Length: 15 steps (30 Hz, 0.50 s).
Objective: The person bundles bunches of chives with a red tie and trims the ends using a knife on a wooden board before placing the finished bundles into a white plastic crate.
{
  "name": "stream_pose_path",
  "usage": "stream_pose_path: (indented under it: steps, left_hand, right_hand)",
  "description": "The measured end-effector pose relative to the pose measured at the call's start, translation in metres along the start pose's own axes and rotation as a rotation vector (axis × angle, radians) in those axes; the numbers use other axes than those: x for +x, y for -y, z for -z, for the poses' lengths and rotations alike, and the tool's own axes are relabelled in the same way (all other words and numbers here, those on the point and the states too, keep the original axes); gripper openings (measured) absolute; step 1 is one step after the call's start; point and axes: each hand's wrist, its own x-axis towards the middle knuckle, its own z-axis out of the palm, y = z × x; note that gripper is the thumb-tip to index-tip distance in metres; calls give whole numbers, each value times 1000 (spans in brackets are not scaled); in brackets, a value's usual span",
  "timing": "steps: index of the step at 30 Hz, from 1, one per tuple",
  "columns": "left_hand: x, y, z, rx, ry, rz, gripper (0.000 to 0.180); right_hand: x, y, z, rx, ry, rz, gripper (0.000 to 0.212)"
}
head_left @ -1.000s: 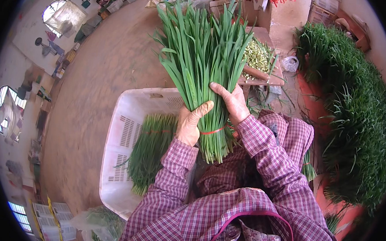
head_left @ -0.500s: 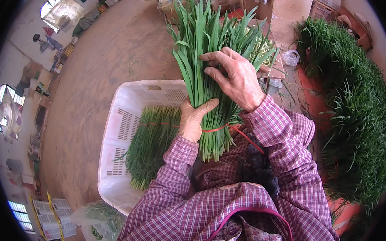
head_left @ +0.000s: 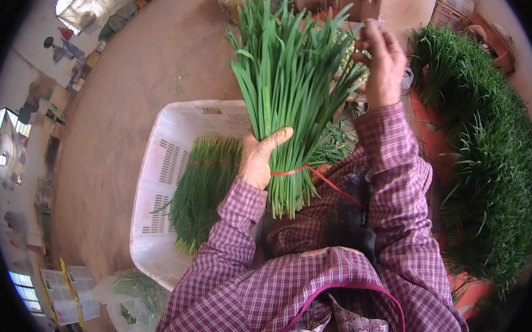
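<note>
My left hand (head_left: 258,159) is closed round a bunch of garlic chives (head_left: 288,100), its thumb across the front. The leaves fan upward, and the pale cut stem ends point down toward my lap. A red tie (head_left: 290,171) circles the bunch below the thumb, with a loose end trailing right. My right hand (head_left: 385,64) is raised at the right of the leaf tips, fingers curled in. Whatever it may hold is too small or blurred to make out. Left of the bunch, a white plastic crate (head_left: 158,129) holds tied chive bunches (head_left: 207,187).
A long heap of chives (head_left: 480,155) lies on a red surface (head_left: 426,136) along the right. Loose leaves (head_left: 337,143) lie behind the held bunch. A clear plastic bag (head_left: 136,304) of greens stands below the crate. A cardboard box (head_left: 403,16) is at the back.
My right hand has moved off the leaves, up and to the right. The held bunch has shifted slightly left, still in my left hand.
</note>
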Motion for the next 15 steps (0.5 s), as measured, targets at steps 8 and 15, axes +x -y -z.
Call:
stream_pose_path:
  steps: [8, 15]
  left_hand:
    - [10, -30, 22, -96, -2, 2, 51]
    - [0, -1, 3, 166, 106, -427, 70]
  right_hand:
    - [-70, -68, 69, -347, 666, -362, 95]
    - [-115, -103, -7, 231, 327, -560, 44]
